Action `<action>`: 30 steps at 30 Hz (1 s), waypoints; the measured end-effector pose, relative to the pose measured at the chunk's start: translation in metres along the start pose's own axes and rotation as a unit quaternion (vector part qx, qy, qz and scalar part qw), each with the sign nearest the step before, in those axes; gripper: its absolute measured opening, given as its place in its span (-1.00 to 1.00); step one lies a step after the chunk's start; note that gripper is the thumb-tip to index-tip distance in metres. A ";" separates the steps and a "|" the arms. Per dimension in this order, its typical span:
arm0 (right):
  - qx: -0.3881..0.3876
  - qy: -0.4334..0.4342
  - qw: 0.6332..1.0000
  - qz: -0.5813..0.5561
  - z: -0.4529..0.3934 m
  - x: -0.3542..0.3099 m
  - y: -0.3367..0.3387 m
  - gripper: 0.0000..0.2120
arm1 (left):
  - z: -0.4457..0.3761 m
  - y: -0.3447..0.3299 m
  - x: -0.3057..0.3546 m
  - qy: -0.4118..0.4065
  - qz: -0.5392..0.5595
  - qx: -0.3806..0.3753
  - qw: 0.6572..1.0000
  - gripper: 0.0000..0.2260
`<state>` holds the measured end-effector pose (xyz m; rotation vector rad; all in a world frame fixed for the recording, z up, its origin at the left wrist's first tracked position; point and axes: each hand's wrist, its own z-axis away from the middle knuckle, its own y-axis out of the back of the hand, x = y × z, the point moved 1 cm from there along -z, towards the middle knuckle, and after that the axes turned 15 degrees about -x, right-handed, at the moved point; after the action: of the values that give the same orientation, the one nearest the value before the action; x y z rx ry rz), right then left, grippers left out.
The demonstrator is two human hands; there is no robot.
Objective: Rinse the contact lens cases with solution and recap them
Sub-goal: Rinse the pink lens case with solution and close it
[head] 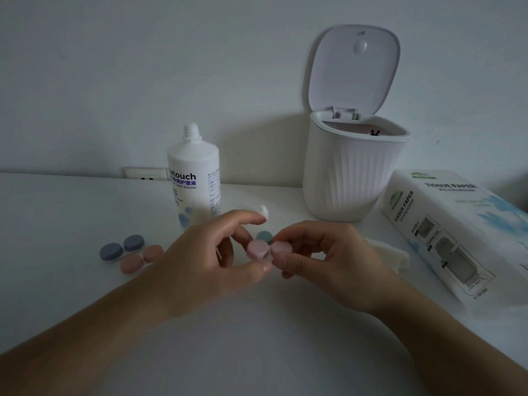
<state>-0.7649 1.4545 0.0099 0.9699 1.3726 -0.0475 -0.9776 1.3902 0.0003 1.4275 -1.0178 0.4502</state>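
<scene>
Both hands' (211,254) (323,258) fingertips pinch pink lens case (267,250).

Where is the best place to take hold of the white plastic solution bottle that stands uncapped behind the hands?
Probably the straight middle of the white plastic solution bottle, around its label, coming from its left side. It stands upright with an open threaded neck, so a level side grip should avoid spilling. The white ribbed bin crowds its right, and both hands are busy in front.
</scene>
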 end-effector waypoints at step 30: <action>-0.027 0.005 0.999 -0.018 -0.002 0.002 -0.004 -0.83 | -0.002 0.009 -0.011 -0.006 0.039 -0.075 0.996 -0.73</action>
<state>-0.7680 1.4537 0.0064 0.9013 1.3931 -0.0318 -0.9898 1.3967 -0.0031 1.2610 -1.0972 0.4133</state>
